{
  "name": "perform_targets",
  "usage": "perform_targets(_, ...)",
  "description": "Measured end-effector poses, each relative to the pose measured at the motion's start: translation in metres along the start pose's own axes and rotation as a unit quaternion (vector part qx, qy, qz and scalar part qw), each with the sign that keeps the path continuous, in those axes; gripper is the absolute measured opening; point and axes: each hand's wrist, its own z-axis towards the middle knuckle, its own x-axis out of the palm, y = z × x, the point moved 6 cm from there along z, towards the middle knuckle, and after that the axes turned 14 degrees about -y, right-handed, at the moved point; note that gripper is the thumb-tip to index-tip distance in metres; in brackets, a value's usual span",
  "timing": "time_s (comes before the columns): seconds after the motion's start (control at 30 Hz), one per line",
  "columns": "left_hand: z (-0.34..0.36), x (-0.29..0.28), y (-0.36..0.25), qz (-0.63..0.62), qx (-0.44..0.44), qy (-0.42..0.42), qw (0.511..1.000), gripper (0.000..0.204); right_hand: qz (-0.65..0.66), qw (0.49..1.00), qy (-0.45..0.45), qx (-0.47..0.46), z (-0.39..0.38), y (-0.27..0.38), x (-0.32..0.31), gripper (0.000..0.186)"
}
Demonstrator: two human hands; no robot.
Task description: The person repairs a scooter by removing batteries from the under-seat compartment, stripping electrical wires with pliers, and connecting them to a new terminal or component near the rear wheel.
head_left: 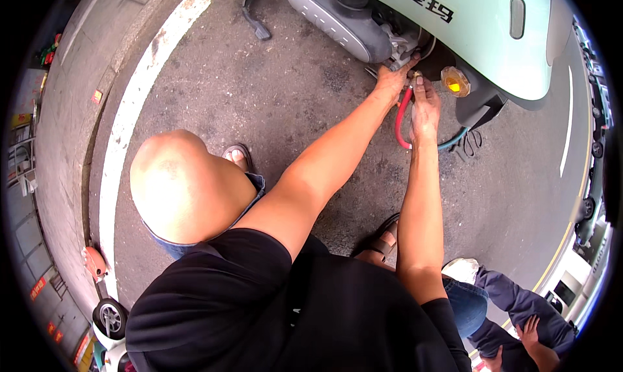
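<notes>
A mint-green scooter (487,35) fills the upper right, its underside facing my hands. My right hand (425,112) pinches the brass-coloured fitting (417,76) at the end of a red hose (400,122). From there the hose loops down beside my right wrist and carries on as a blue-green length (454,139). Just left of it, my left hand (391,83) reaches in under the scooter, fingers closed by the grey metal parts (403,44). What those fingers grip is hidden. An amber signal lamp (455,83) sits right of my right hand.
A grey engine cover (334,22) juts out left of my hands, near a dark stand or lever (256,18). Thin dark cord (470,143) lies on the asphalt. At lower right another person's hand (529,332) rests on a dark trouser leg. Another scooter's wheel (110,318) shows lower left.
</notes>
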Motion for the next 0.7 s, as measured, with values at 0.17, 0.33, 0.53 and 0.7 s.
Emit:
perform_targets(0.17,0.019,-0.006,0.014,0.108,-0.064,0.087,0.988,0.029,-0.172,0.983,-0.036,-0.047,0.014,0.009,-0.016,0.034)
perform_targets(0.33,0.036,-0.024,0.03,0.117,-0.1,0.146,0.977,0.031,-0.036,0.994,-0.084,0.066,-0.002,0.0,-0.004,0.031)
perform_targets(0.53,0.066,-0.037,0.024,0.095,-0.133,0.172,0.971,0.01,0.12,0.98,-0.111,0.11,-0.012,-0.013,0.016,0.028)
perform_targets(0.7,0.067,-0.086,0.018,0.429,-0.016,0.135,0.893,0.023,-0.009,0.954,-0.164,0.252,-0.036,-0.083,-0.079,0.031)
